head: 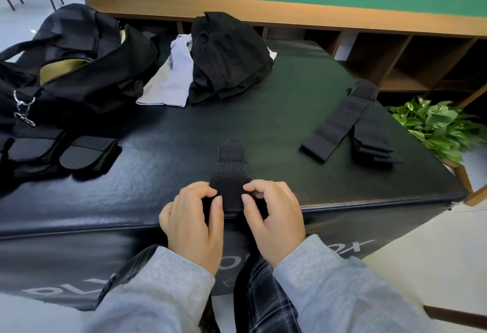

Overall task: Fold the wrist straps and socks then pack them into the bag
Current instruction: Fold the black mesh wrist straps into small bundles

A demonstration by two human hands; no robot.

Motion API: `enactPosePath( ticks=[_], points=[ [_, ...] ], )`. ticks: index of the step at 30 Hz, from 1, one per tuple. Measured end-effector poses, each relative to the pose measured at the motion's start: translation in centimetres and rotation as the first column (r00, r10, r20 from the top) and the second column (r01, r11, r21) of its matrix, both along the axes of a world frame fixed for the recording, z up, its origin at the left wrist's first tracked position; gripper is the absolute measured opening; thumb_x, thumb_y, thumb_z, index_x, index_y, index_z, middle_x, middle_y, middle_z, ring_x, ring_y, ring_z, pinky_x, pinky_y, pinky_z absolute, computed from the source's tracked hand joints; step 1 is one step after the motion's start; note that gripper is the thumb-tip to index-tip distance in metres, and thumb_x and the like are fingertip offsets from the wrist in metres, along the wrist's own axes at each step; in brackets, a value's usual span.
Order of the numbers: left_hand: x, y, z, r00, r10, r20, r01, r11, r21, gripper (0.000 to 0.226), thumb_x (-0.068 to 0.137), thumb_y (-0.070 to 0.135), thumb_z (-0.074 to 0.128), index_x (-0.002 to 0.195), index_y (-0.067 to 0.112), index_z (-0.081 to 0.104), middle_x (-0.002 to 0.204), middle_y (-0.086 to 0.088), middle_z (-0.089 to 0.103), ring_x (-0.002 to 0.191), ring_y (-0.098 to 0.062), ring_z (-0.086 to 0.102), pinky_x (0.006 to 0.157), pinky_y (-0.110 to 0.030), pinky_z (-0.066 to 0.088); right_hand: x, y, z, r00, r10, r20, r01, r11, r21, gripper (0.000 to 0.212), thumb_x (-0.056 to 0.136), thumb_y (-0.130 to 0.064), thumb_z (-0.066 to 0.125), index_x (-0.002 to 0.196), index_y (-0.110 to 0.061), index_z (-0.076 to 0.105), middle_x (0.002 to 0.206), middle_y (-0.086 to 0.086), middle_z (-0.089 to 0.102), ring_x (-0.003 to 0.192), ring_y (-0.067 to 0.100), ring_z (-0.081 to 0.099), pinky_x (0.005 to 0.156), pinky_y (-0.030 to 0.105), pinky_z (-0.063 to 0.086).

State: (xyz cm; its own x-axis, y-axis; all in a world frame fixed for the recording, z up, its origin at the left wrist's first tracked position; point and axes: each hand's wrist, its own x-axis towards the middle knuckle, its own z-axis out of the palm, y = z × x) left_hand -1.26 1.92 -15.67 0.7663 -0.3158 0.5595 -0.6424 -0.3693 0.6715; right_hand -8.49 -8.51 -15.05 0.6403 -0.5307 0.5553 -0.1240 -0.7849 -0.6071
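A black perforated wrist strap (231, 172) lies at the near edge of the black padded box (263, 127), partly rolled at its near end. My left hand (193, 218) and my right hand (272, 214) grip that rolled end from either side, fingers curled round it. Two more straps (350, 127) lie flat at the right. Two folded straps (87, 152) sit at the left, beside the open black bag (73, 69). Pale socks (168, 79) lie behind, next to the bag.
A pile of black clothing (226, 58) sits at the back centre. A wooden shelf unit (395, 50) runs behind the box under a green wall. A potted plant (437, 127) stands off the right edge. My knees are under the box's front.
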Motion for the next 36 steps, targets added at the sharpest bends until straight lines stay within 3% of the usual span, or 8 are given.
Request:
enactPosePath(
  ticks=[9, 14, 17, 21, 24, 28, 33, 36],
  points=[
    [-0.30, -0.08, 0.25, 1.000, 0.007, -0.003, -0.006, 0.992, 0.130, 0.036, 0.073, 0.049, 0.050, 0.096, 0.025, 0.064, 0.115, 0.007, 0.054, 0.109, -0.009, 0.044, 0.094, -0.024, 0.015, 0.11, -0.23, -0.24, 0.999, 0.009, -0.034, -0.011, 0.998, -0.060, 0.026, 0.088, -0.027, 0.046, 0.094, -0.024, 0.071, 0.090, -0.012, 0.062, 0.092, 0.007, 0.049, 0.077, 0.029, 0.045],
    [-0.54, -0.36, -0.04, 0.996, 0.080, 0.028, -0.084, 0.977, 0.196, 0.043, 0.064, 0.058, 0.054, 0.094, 0.029, 0.065, 0.114, -0.002, 0.049, 0.110, -0.022, 0.041, 0.091, -0.041, 0.027, -0.07, -0.23, -0.15, 0.999, 0.031, 0.007, -0.031, 0.999, -0.025, 0.025, 0.085, -0.021, 0.045, 0.087, -0.020, 0.070, 0.088, -0.012, 0.060, 0.091, 0.004, 0.047, 0.081, 0.022, 0.041],
    [-0.41, -0.28, -0.09, 0.996, 0.071, 0.050, -0.080, 0.974, 0.214, 0.038, 0.064, 0.057, 0.054, 0.094, 0.035, 0.058, 0.109, 0.000, 0.051, 0.106, -0.021, 0.042, 0.088, -0.045, 0.031, 0.00, -0.17, -0.11, 0.999, -0.014, 0.050, 0.012, 0.999, 0.031, 0.020, 0.084, -0.020, 0.044, 0.084, -0.015, 0.063, 0.098, -0.008, 0.058, 0.095, 0.004, 0.044, 0.087, 0.011, 0.034],
    [-0.34, 0.09, 0.05, 1.000, 0.001, 0.024, -0.005, 0.983, 0.186, 0.030, 0.066, 0.046, 0.051, 0.095, 0.039, 0.052, 0.114, 0.011, 0.055, 0.113, -0.013, 0.043, 0.094, -0.034, 0.020, 0.28, -0.14, -0.09, 0.991, -0.111, 0.068, 0.098, 0.979, 0.177, 0.025, 0.083, -0.028, 0.043, 0.098, -0.013, 0.055, 0.125, -0.005, 0.048, 0.113, 0.006, 0.042, 0.089, 0.031, 0.044],
    [-0.40, 0.16, 0.24, 1.000, -0.025, -0.001, 0.025, 0.986, 0.167, 0.032, 0.065, 0.038, 0.047, 0.096, 0.033, 0.054, 0.116, 0.020, 0.054, 0.114, -0.007, 0.043, 0.095, -0.028, 0.017, 0.48, -0.06, 0.28, 0.989, -0.146, -0.015, 0.146, 0.966, 0.215, 0.034, 0.084, -0.025, 0.049, 0.115, -0.013, 0.054, 0.140, 0.004, 0.043, 0.133, 0.016, 0.035, 0.107, 0.026, 0.030],
    [-0.42, 0.21, 0.01, 0.999, -0.038, 0.005, 0.037, 0.988, 0.152, 0.031, 0.066, 0.038, 0.047, 0.095, 0.031, 0.053, 0.117, 0.021, 0.053, 0.119, -0.008, 0.042, 0.096, -0.030, 0.017, 0.46, 0.08, 0.62, 0.978, -0.175, -0.116, 0.193, 0.965, 0.175, 0.038, 0.085, -0.022, 0.051, 0.121, -0.012, 0.055, 0.141, 0.010, 0.044, 0.140, 0.025, 0.025, 0.105, 0.008, 0.007],
    [-0.05, -0.10, -0.31, 0.998, 0.004, 0.059, -0.016, 0.979, 0.204, 0.029, 0.074, 0.056, 0.050, 0.090, 0.033, 0.055, 0.113, 0.008, 0.059, 0.119, -0.016, 0.041, 0.093, -0.036, 0.020, 0.65, 0.08, 0.64, 0.965, -0.175, -0.196, 0.199, 0.974, 0.107, 0.036, 0.090, -0.015, 0.058, 0.126, -0.018, 0.056, 0.146, 0.011, 0.036, 0.144, 0.028, 0.012, 0.105, 0.021, 0.009],
    [0.08, -0.01, -0.23, 0.998, -0.001, 0.068, -0.013, 0.980, 0.197, 0.029, 0.074, 0.058, 0.050, 0.091, 0.034, 0.052, 0.110, 0.009, 0.059, 0.113, -0.013, 0.043, 0.092, -0.034, 0.021, 0.67, 0.11, 0.52, 0.962, -0.171, -0.212, 0.193, 0.977, 0.087, 0.034, 0.091, -0.017, 0.055, 0.125, -0.018, 0.056, 0.138, 0.008, 0.046, 0.141, 0.027, 0.020, 0.108, 0.023, 0.014]
  ],
)
